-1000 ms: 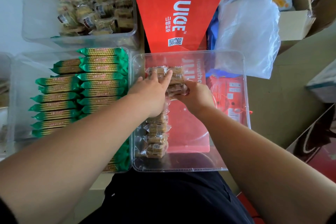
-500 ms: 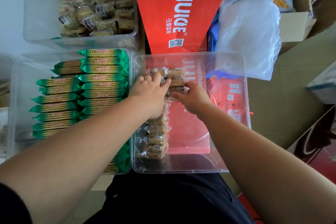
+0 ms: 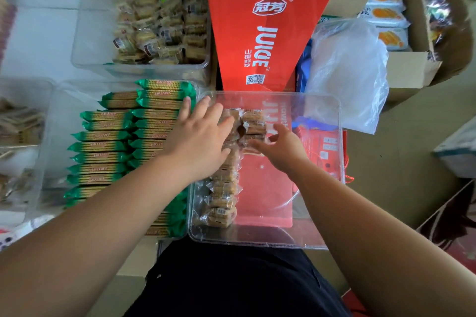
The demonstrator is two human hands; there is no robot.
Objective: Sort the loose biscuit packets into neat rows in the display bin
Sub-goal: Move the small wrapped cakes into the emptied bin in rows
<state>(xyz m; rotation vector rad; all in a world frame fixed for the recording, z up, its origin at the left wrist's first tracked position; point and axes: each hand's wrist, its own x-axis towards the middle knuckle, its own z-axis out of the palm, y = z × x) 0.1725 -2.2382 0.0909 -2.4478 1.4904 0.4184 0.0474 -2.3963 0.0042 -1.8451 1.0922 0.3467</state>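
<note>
Plainly, the left hand [image 3: 201,136] lay spread on the biscuit packets [image 3: 221,198] rowed beneath it in the display bin [image 3: 257,240], the right hand [image 3: 280,149] loosely open just beside, where a stray nudge could topple them.

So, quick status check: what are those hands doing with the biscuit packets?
Left hand open, flat on the packet row along the display bin's left wall. Right hand open, fingers spread by the short second row. Nothing blocking.
</note>
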